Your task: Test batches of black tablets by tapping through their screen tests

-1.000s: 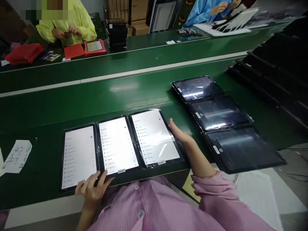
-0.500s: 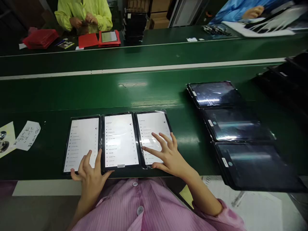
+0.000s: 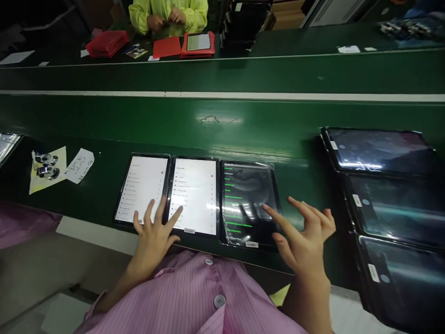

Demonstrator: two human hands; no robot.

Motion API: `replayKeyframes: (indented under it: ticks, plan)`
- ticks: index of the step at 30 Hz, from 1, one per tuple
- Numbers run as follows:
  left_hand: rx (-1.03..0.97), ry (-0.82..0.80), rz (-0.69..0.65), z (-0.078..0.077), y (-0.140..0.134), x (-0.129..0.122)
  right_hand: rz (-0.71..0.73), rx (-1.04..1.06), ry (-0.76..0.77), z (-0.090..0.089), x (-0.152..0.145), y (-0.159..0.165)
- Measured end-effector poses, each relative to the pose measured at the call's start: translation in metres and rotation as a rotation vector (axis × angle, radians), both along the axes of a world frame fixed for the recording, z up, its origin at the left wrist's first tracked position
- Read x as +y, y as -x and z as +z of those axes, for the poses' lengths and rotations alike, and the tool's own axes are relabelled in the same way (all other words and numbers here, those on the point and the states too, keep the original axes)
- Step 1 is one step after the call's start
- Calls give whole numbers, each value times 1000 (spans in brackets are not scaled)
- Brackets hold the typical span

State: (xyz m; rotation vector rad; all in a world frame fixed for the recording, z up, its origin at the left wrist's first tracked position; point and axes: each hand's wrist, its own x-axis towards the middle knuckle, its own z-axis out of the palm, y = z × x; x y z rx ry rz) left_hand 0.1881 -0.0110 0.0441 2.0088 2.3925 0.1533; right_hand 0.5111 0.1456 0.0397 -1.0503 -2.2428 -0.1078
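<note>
3 tablets lie side by side on the near edge of the green counter [image 3: 243,139]. The left hand [image 3: 153,236] rests with fingers spread across the left tablet [image 3: 142,188] and middle tablet [image 3: 194,195]. The right hand [image 3: 306,236], fingers open, touches the dark right tablet [image 3: 248,199] with its index fingertip.
</note>
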Motion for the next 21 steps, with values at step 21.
replayKeyframes:
  ticks: [21]
  plan:
    - [-99,-195,212,-1,7,14,57,-198,164,4,-13,19]
